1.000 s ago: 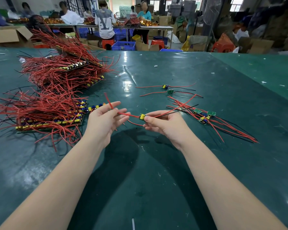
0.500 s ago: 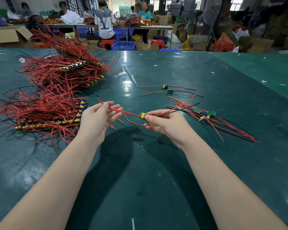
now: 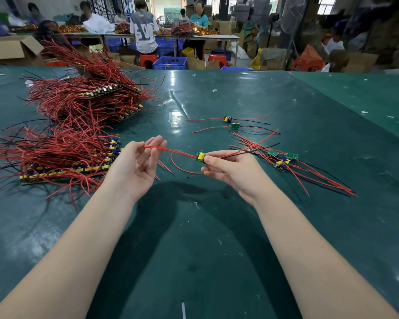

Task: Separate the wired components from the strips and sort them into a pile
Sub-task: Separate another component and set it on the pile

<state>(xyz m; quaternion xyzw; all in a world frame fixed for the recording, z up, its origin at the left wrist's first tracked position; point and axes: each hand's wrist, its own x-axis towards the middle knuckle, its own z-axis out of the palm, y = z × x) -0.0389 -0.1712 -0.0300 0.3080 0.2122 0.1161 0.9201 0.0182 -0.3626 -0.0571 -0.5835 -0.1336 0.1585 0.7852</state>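
Observation:
My right hand (image 3: 230,169) pinches a small wired component (image 3: 200,156) with a yellow part, held just above the green table. Its red wires run left to my left hand (image 3: 136,166), whose fingers are nearly straight, palm up, with the wire ends lying across the fingertips. A red and a black lead stick out to the right of the component. Strips of joined components (image 3: 62,168) with red wires lie at the left, and a taller heap of strips (image 3: 85,97) behind them. Separated components form a pile (image 3: 283,161) at the right.
Two more loose components (image 3: 230,122) lie beyond the hands at mid-table. The green table cover (image 3: 194,249) carries small white scraps. Past the far edge are people at work tables, blue crates (image 3: 170,62), red stools and cardboard boxes.
My left hand has slid left along the red wires and opened its fingers. My right hand stayed in place, still pinching the component.

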